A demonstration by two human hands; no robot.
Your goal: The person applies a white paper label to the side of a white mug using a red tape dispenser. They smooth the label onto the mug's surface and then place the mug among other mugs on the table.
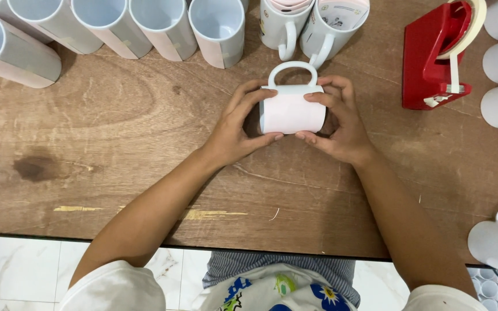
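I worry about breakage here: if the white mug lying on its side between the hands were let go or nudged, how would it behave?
The white mug looks rigid and glazed, so it is probably fragile and somewhat slippery. Lying on its round side on the wooden table, it might roll, though its handle would likely stop it. The left hand and right hand steady it from both ends.

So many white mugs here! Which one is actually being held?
The mug at the table's middle, handle pointing away, wrapped in pale paper and gripped by the left hand and right hand. The others stand untouched.
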